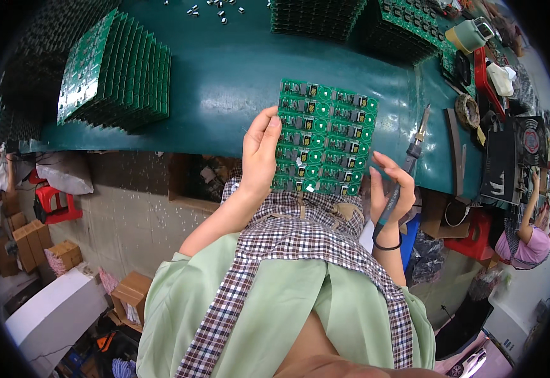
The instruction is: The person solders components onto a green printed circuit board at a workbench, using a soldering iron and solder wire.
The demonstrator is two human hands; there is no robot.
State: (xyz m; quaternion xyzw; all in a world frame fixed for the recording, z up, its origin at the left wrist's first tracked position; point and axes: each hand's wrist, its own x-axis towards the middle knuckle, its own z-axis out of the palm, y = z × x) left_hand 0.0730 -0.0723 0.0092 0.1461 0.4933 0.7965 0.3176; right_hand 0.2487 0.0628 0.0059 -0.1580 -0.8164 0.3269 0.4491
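A green circuit board panel (pixel 324 135) with repeated rows of small parts is held up over the near edge of the table. My left hand (pixel 262 151) grips its left edge, thumb on the face. Two small white bits lie on the panel's lower part. In my right hand (pixel 391 189) is a soldering iron (pixel 414 148), its handle between thumb and fingers and its metal tip pointing up and away, apart from the panel. The right fingertips are close to the panel's right edge; whether they touch it I cannot tell.
Stacked circuit board panels (pixel 117 75) stand at the left of the green table (pixel 224 75), with more stacks (pixel 316 19) at the back. Small loose components (pixel 222 16) lie far off. At right are a pale jar (pixel 470 34), a tape roll (pixel 467 112) and a co-worker (pixel 527 242).
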